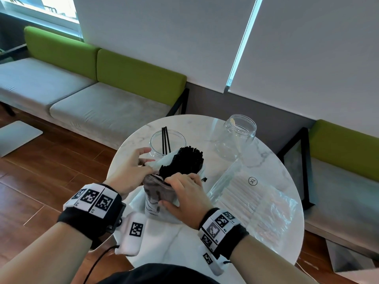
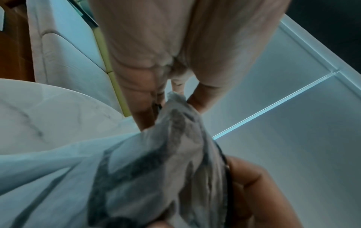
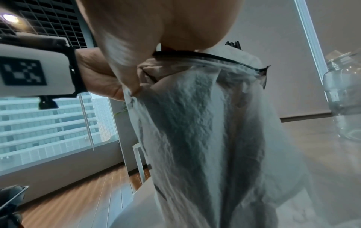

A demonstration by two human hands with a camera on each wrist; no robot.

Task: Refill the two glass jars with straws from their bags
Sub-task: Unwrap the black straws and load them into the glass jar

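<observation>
A white plastic bag [image 1: 158, 199] full of black straws [image 1: 184, 162] stands on the round marble table [image 1: 184, 242]. My left hand [image 1: 131, 171] pinches the bag's left rim [image 2: 175, 98]. My right hand [image 1: 184, 193] grips the bag's near side, its fingers curled over the rim and the thumb against the bag's front [image 3: 195, 123]. Behind the bag a glass jar [image 1: 167, 143] holds three black straws. A second glass jar [image 1: 235, 136] stands at the back right with one pale item inside. A clear bag of white straws [image 1: 252, 199] lies on the table's right side.
A green and grey bench [image 1: 92, 89] runs along the wall behind the table, another section [image 1: 344, 160] to the right. Wooden floor [image 1: 41, 181] lies to the left. White roller blinds [image 1: 164, 27] cover the windows.
</observation>
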